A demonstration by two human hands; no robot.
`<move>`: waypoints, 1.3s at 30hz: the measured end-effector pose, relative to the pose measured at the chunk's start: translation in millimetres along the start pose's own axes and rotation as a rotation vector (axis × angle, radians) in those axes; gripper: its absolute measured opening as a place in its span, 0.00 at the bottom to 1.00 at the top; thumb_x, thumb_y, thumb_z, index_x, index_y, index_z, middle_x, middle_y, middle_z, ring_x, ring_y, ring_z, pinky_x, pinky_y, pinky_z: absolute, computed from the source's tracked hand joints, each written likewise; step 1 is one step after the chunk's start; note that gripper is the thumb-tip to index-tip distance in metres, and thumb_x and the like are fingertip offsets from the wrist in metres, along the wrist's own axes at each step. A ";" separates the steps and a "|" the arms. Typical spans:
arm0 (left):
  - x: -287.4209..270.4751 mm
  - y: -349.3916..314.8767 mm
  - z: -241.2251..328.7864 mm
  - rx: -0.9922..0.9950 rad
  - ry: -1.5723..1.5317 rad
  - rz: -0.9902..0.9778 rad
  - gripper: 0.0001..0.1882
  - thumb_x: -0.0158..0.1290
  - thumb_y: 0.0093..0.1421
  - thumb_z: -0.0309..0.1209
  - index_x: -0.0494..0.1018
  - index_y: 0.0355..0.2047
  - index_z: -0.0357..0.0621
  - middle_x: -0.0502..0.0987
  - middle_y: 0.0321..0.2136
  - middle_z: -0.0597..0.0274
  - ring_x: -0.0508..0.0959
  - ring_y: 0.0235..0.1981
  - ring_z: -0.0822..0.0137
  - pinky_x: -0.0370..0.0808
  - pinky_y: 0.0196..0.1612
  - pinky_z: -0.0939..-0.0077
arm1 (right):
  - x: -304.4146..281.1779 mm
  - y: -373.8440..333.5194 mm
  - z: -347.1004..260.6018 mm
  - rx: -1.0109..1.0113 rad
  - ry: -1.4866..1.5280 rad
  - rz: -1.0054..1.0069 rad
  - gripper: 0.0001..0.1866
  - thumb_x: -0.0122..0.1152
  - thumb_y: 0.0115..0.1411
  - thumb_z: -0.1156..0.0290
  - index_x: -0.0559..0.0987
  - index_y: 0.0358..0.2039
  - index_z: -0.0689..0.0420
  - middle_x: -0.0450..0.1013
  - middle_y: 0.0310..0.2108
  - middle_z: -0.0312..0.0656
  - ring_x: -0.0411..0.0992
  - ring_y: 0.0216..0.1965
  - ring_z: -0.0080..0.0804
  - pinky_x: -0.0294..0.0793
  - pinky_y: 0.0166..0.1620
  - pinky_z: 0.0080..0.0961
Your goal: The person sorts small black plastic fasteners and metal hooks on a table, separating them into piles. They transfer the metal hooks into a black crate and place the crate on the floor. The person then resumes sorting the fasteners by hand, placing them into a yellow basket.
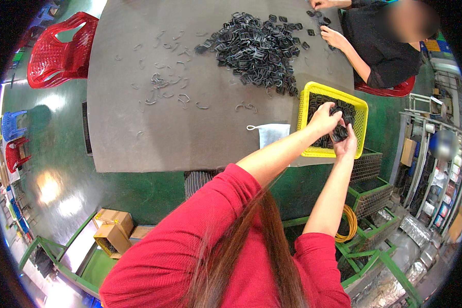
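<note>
Both hands work over one yellow plastic mesh basket (358, 104) of black clips. The left hand (323, 119) pinches one small black plastic clip (335, 110); the right hand (347, 145) grasps a second black clip (340, 133).

Over the yellow basket (307, 98) at the desk (118, 138) edge, the left hand (323, 118) pinches at a stack of black clips (340, 133) gripped in the right hand (348, 146). A large heap of black clips (256, 49) lies mid-desk, thin bent strips (164, 84) scattered beside it. Across the desk, another person's hands (333, 37) sort clips too.

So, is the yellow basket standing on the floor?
No, the yellow basket rests on the grey table, at its edge, under both hands.
</note>
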State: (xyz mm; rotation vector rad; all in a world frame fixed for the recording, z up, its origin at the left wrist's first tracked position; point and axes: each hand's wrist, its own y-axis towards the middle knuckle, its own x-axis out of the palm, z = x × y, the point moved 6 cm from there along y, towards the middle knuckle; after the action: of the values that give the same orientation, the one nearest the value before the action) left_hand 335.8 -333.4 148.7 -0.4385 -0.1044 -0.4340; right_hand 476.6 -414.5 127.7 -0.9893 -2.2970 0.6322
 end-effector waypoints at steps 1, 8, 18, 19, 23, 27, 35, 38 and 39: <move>-4.7 -2.5 5.5 0.276 0.216 0.134 0.24 0.49 0.56 0.37 0.64 0.50 0.36 0.65 0.51 0.45 0.66 0.53 0.51 0.61 0.56 0.66 | -4.2 -2.2 -3.3 -0.046 -0.275 0.151 0.27 0.54 0.57 0.60 0.64 0.52 0.63 0.65 0.51 0.46 0.64 0.52 0.39 0.66 0.51 0.40; -167.3 -46.8 -62.3 0.669 0.843 0.429 0.20 0.53 0.49 0.24 0.68 0.45 0.46 0.68 0.46 0.58 0.65 0.52 0.55 0.62 0.54 0.61 | -16.8 -9.7 5.0 -0.786 -1.089 0.393 0.30 0.60 0.51 0.72 0.62 0.54 0.61 0.62 0.52 0.49 0.63 0.52 0.39 0.61 0.54 0.31; -241.8 -55.5 -102.7 0.307 1.077 0.661 0.07 0.58 0.48 0.36 0.72 0.26 0.52 0.68 0.33 0.68 0.66 0.41 0.63 0.62 0.42 0.66 | 139.2 -68.5 169.9 -0.751 -1.319 -0.233 0.19 0.56 0.50 0.76 0.70 0.45 0.57 0.67 0.40 0.45 0.66 0.44 0.42 0.65 0.49 0.33; -247.1 -55.3 -103.5 0.281 1.068 0.683 0.07 0.58 0.48 0.35 0.72 0.26 0.52 0.68 0.33 0.68 0.66 0.41 0.63 0.62 0.42 0.65 | 138.2 -64.9 175.7 -0.708 -1.345 -0.243 0.20 0.57 0.50 0.74 0.69 0.46 0.57 0.66 0.42 0.46 0.65 0.47 0.43 0.64 0.50 0.36; -252.2 -58.6 -94.7 0.409 1.199 0.699 0.13 0.53 0.51 0.37 0.71 0.38 0.54 0.67 0.44 0.64 0.61 0.52 0.60 0.57 0.51 0.54 | 125.0 -65.3 188.0 -0.719 -1.576 -0.178 0.24 0.58 0.50 0.70 0.67 0.50 0.53 0.62 0.51 0.45 0.58 0.56 0.44 0.58 0.55 0.41; -205.9 -45.0 -119.7 0.597 1.384 0.200 0.23 0.45 0.58 0.40 0.62 0.55 0.59 0.56 0.60 0.68 0.43 0.65 0.62 0.30 0.62 0.43 | 117.9 -79.8 213.0 -0.915 -1.813 -0.328 0.27 0.59 0.51 0.68 0.65 0.52 0.51 0.59 0.55 0.46 0.53 0.60 0.46 0.52 0.58 0.42; -341.6 -1.3 -83.3 0.274 1.335 0.658 0.30 0.39 0.61 0.40 0.49 0.62 0.50 0.45 0.64 0.68 0.35 0.66 0.62 0.28 0.59 0.37 | 105.9 -73.5 213.5 -0.919 -1.837 -0.355 0.31 0.60 0.48 0.70 0.63 0.54 0.48 0.55 0.56 0.46 0.50 0.60 0.47 0.50 0.59 0.47; -389.9 24.2 -67.0 0.201 1.451 0.681 0.31 0.35 0.62 0.42 0.46 0.63 0.48 0.42 0.65 0.66 0.35 0.66 0.63 0.28 0.60 0.37 | 112.5 -74.7 216.7 -0.920 -1.808 -0.385 0.31 0.60 0.47 0.71 0.63 0.54 0.48 0.55 0.56 0.46 0.50 0.60 0.47 0.49 0.59 0.47; -406.8 33.6 -65.7 0.099 1.576 0.721 0.30 0.32 0.63 0.44 0.45 0.63 0.48 0.41 0.65 0.66 0.35 0.66 0.63 0.28 0.59 0.36 | 112.2 -73.2 216.7 -0.908 -1.819 -0.380 0.31 0.60 0.47 0.71 0.63 0.54 0.48 0.55 0.56 0.46 0.50 0.60 0.48 0.49 0.59 0.47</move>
State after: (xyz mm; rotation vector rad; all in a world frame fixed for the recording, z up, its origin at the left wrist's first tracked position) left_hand -17.0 -178.2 -0.9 0.0743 1.5090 0.0359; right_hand 235.2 -417.3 46.6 0.1126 -4.4409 0.1801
